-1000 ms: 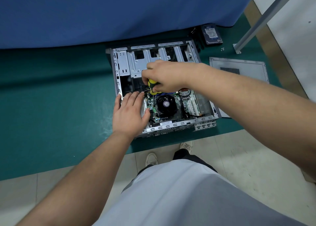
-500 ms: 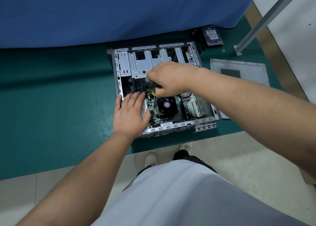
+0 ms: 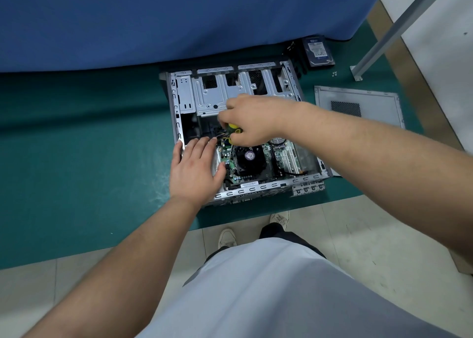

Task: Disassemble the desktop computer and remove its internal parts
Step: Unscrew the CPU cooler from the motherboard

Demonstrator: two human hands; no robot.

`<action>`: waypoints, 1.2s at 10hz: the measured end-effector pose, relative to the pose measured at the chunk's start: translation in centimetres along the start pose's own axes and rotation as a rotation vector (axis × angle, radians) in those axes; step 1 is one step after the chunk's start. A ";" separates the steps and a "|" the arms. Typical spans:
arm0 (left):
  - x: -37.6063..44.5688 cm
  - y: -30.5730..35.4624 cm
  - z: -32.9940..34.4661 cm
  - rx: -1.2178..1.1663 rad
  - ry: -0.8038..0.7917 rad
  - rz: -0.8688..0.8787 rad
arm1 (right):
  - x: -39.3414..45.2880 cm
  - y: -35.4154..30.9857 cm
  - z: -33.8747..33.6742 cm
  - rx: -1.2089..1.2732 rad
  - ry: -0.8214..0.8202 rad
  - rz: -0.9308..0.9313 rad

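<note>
An open grey desktop case [image 3: 258,189] lies on its side on the green mat. Inside it sit the green motherboard [image 3: 268,151] and a black CPU fan [image 3: 249,156]. My right hand [image 3: 252,119] is closed around a yellow-and-black screwdriver [image 3: 233,129], whose shaft points down at the board just left of the fan. My left hand [image 3: 195,167] lies flat, fingers together, on the case's near-left corner, covering part of the board. An empty metal drive cage [image 3: 220,92] fills the far part of the case.
A removed grey side panel [image 3: 358,107] lies to the right of the case. A hard drive [image 3: 317,51] rests at the back right, with small screws [image 3: 334,73] nearby. A blue cloth [image 3: 179,18] hangs behind. A metal leg [image 3: 384,35] stands at the right.
My right hand has turned on the screwdriver, showing its yellow handle again, and stayed over the same spot. My left hand has not moved.
</note>
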State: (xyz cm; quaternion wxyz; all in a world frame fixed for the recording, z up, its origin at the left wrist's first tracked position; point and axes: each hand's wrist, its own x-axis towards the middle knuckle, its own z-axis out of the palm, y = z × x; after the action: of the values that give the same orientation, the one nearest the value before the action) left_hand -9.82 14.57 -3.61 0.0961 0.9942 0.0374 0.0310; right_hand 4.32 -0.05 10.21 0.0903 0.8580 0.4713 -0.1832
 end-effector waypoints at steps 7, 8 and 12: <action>-0.1 -0.1 0.2 -0.001 0.013 0.002 | 0.6 -0.2 1.2 -0.184 0.128 0.077; -0.1 -0.1 0.2 0.001 0.013 0.001 | 0.1 0.4 0.1 -0.005 -0.030 -0.039; -0.1 -0.1 0.2 -0.006 0.011 0.000 | 0.8 0.0 0.7 -0.134 0.098 0.007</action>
State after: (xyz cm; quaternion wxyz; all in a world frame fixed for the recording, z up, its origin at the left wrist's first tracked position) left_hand -9.87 14.58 -3.84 0.0990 0.9937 0.0378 0.0367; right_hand 4.61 0.35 9.26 0.1250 0.8596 0.4835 -0.1085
